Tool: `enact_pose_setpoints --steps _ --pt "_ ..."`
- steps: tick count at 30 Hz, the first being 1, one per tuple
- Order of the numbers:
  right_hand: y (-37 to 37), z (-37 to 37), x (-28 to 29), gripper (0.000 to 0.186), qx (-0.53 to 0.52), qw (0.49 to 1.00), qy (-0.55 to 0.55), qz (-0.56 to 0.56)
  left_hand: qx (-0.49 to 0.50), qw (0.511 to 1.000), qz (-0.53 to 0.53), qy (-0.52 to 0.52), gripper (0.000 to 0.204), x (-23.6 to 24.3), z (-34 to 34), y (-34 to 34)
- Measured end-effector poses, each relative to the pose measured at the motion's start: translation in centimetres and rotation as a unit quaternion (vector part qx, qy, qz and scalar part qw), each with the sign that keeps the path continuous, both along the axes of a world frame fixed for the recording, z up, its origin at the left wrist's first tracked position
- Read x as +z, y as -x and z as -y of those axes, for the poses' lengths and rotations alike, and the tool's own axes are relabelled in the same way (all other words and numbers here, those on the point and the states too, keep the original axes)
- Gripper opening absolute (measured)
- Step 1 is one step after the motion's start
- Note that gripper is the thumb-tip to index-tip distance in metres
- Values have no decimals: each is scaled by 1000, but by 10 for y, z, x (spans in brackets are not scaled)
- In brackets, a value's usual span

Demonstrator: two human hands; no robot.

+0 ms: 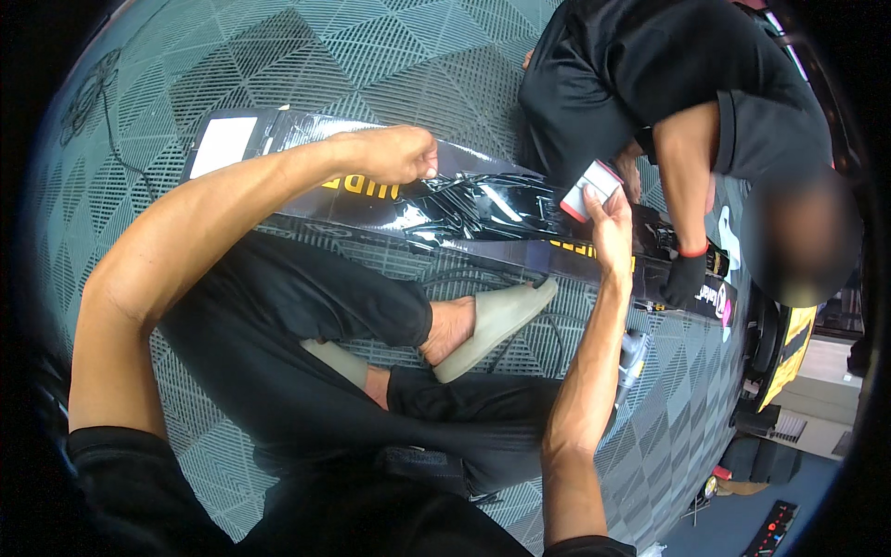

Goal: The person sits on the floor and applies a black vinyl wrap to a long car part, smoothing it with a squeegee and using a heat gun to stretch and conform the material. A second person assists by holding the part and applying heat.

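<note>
My left hand (397, 154) is closed, its fingertips pinched at the edge of wrinkled glossy black film (483, 206). What exactly lies between those fingertips is too small to make out. This film spreads over a long, dark cardboard box (362, 212) with yellow lettering, lying across the floor in front of me. Farther right, my right hand (608, 227) grips a flat white card-like scraper (594, 186) with red edges, thumb on top, held above the box. A co-worker's black-gloved hand (687, 278) with a red wristband rests at the box's right end.
A co-worker in dark clothes (640, 74) crouches at the upper right. A grey tool (633, 357) lies beside my right forearm. Black cable (501, 277) loops near my slipper (497, 330); another cord (107, 111) lies at the far left. The floor (390, 37) is grey grid tiles.
</note>
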State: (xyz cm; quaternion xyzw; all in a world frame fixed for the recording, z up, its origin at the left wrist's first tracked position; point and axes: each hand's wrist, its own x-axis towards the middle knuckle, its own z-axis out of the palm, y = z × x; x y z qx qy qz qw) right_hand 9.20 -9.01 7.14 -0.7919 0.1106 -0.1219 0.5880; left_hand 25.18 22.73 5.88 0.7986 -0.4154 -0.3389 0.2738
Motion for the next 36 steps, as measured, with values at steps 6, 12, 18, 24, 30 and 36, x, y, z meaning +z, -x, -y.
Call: enact_pose_setpoints --steps 6,12,18,24,30,36 --pt "0 -2 1 24 -3 1000 6 -6 17 1000 15 9 23 -5 -2 -1" --pt "-1 1 1 26 1 1000 -18 -13 45 998 39 18 25 -13 -8 -1" --pt "-1 -2 3 28 8 1000 -14 -16 61 990 101 73 19 -12 -7 -8" --pt "-1 1 4 29 11 997 -74 -13 40 992 63 101 17 -12 -8 6" --pt "-1 3 6 31 17 998 -56 -7 192 970 -103 111 28 -30 10 10" --pt "-1 1 5 30 10 999 -51 -14 181 935 -196 235 22 -46 20 5"
